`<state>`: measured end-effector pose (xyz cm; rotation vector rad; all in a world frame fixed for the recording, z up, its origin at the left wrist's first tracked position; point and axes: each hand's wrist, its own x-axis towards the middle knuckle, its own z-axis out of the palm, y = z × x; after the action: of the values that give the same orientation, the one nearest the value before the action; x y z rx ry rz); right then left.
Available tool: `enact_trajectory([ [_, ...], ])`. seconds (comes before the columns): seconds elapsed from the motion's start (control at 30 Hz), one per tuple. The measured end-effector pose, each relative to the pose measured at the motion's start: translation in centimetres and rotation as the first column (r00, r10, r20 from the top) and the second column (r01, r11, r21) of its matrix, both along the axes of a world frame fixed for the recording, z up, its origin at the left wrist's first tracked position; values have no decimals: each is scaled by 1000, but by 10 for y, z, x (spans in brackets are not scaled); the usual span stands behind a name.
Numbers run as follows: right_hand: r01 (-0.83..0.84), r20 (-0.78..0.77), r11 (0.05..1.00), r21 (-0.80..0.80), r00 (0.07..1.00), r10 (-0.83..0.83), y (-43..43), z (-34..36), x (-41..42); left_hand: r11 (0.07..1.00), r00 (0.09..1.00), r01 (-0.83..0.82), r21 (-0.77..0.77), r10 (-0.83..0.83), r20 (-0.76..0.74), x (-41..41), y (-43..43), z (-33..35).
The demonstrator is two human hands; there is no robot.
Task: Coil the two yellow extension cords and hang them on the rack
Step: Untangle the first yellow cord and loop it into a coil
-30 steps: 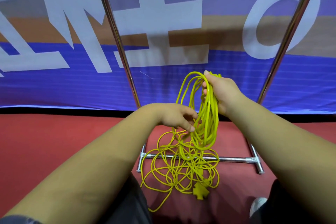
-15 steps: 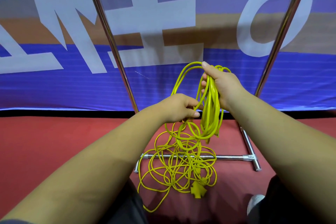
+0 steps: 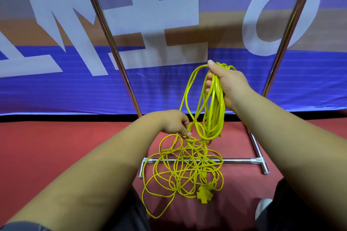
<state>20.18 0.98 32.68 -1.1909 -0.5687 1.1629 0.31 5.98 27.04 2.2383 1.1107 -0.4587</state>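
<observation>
My right hand [image 3: 228, 84] grips the top of a bundle of yellow cord loops [image 3: 214, 116] that hang down in front of me. Lower and to the left, my left hand [image 3: 175, 123] pinches a single strand of the same cord just below the hanging loops. The loose part of the yellow cord [image 3: 184, 170] lies tangled on the red floor across the rack's base bar, with a yellow plug [image 3: 203, 194] at its near edge. The metal rack [image 3: 240, 160] stands right ahead, its two uprights rising at either side of my hands.
A blue, tan and white banner [image 3: 75, 90] hangs just behind the rack. The rack's left upright [image 3: 112, 47] and right upright [image 3: 287, 32] lean outward in this view. Red floor [image 3: 56, 146] spreads to the left. A shoe [image 3: 262, 210] shows at lower right.
My left hand rose toward the bundle with a strand, then dropped down and left again to a lower point on the cord. My right hand stayed gripping the loops.
</observation>
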Motion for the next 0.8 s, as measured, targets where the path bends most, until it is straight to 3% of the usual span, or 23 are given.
enact_trajectory([
  [0.27, 8, -17, 1000, -14, 1000, -8, 3, 5, 4, 994, 1000, 5, 106, -7, 21, 6, -2, -7],
  [0.4, 65, 12, 998, -20, 998, -64, 5, 7, 10, 972, 953, -230, -55, 236, 192, 1, 6, -7],
  [0.57, 125, 64, 992, -24, 990, -124, 6, 6, 18, 863, 777, -452, -228, 506, 374, -6, 13, -5],
  [0.73, 130, 99, 991, -38, 987, -125, 7, 3, 21, 721, 500, -470, -509, 693, 520, -12, 19, 2],
  [0.8, 127, 136, 991, -42, 983, -120, 7, 0, 19, 683, 434, -418, -599, 729, 529, -15, 21, 5],
])
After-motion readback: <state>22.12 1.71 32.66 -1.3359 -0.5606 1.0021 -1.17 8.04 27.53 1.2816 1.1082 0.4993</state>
